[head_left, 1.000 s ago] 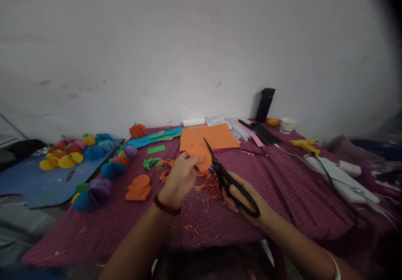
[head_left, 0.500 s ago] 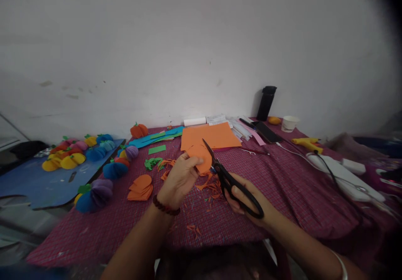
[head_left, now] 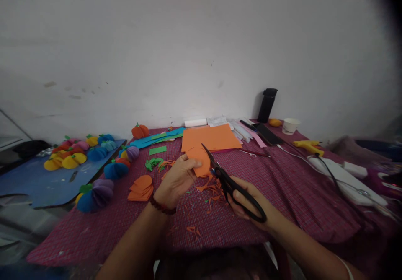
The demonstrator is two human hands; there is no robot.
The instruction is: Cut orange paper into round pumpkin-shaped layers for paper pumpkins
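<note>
My left hand [head_left: 176, 180] pinches a small orange paper piece [head_left: 200, 160] above the table. My right hand [head_left: 251, 204] grips black scissors [head_left: 234, 185], whose blades point up and left along the right edge of that piece. Orange paper scraps [head_left: 212, 187] lie on the red checked cloth [head_left: 282, 187] below the blades. A stack of cut orange shapes [head_left: 140, 187] rests left of my left wrist. A larger orange sheet [head_left: 211, 137] lies flat further back.
Coloured paper pumpkins [head_left: 94, 190] sit at the left, some on a blue board [head_left: 37, 183]. At the back stand a black flask [head_left: 266, 105], a white cup [head_left: 289, 125], a phone [head_left: 266, 133] and paper strips. A yellow glue gun [head_left: 309, 146] and cables lie at the right.
My left hand has turned the orange piece slightly and the scissors have shifted a little right and down along its edge. The view has drifted slightly.
</note>
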